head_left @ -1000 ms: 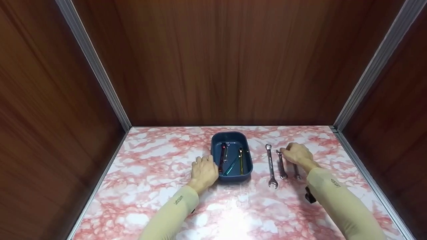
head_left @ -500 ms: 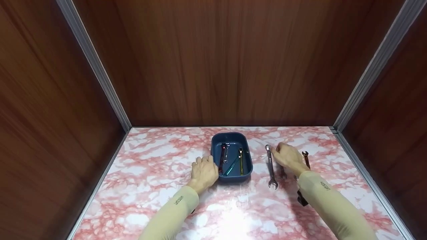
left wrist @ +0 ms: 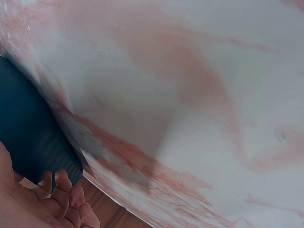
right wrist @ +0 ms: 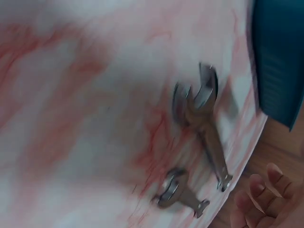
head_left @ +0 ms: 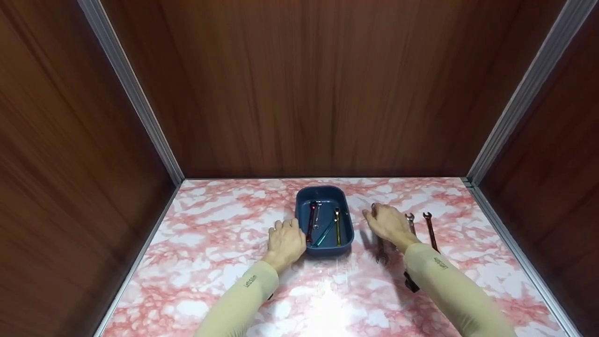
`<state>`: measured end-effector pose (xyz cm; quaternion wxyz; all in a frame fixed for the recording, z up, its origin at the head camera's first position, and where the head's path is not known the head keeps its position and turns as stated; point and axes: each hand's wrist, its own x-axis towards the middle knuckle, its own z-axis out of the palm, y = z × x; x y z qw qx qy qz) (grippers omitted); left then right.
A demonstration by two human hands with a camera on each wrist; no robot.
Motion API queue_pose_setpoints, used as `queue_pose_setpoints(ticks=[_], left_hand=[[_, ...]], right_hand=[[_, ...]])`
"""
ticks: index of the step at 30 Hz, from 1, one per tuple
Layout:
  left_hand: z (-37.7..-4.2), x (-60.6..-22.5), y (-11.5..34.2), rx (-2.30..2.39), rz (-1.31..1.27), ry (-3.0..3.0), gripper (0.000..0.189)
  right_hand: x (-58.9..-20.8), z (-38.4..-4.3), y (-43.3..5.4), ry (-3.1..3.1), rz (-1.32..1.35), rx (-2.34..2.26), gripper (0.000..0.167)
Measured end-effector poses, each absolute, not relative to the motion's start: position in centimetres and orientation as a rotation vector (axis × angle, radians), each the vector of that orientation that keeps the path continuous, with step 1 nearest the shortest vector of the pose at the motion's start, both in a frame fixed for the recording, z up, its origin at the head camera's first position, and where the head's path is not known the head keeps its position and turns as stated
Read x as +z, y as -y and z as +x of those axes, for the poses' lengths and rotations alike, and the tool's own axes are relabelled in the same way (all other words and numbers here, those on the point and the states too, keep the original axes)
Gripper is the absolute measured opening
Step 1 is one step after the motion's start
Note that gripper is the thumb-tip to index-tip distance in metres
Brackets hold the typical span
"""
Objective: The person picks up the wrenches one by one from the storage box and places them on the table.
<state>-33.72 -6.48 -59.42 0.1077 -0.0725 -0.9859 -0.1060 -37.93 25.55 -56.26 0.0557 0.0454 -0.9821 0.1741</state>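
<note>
My left hand (head_left: 285, 241) rests against the left side of a dark blue bin (head_left: 349, 206), its fingers relaxed. In the left wrist view its fingertips (left wrist: 61, 178) overlap the bin wall. My right hand (head_left: 387, 224) hovers over a large silver combination wrench (head_left: 382, 257), covering most of its shaft in the head view. Loosely bent fingers (right wrist: 259, 187) with nothing between them show in the right wrist view, near that wrench's open end (right wrist: 202, 107). A smaller silver wrench (right wrist: 178, 190) lies beside it.
Inside the bin lie a red wrench (head_left: 310, 224), a small silver one (head_left: 317, 215), a teal one (head_left: 326, 234) and a yellow one (head_left: 339, 231). Right of my hand are another silver wrench (head_left: 411, 223) and a copper-coloured wrench (head_left: 431, 229). Wood-grain panels (head_left: 299, 93) enclose the table.
My right hand has moved left across the wrenches, from the smaller ones to the large silver one, uncovering the two at right. The left hand and the bin have stayed in place.
</note>
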Motion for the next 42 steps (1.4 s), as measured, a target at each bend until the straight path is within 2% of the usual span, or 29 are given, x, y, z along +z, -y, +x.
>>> queue_pose_setpoints(ticks=[6, 13, 20, 42], left_hand=[[-33.6, -59.8, 6.5, -0.318, -0.244, 2.8, 0.027], [-33.5, -59.3, 6.5, -0.3, -0.237, 2.858, 0.03], [-33.4, -59.0, 6.4, -0.284, -0.236, 2.879, 0.032], [-33.2, -58.6, 6.5, -0.238, -0.235, 2.885, 0.033]], right_hand=[[-57.0, -37.8, -23.8, 2.878, 0.223, 0.491, 0.048], [-57.8, -37.6, -22.2, 2.824, 0.28, 0.417, 0.042], [-58.4, -37.4, -21.1, 2.795, 0.321, 0.327, 0.046], [-58.8, -37.6, -20.2, 2.755, 0.422, 0.191, 0.032]])
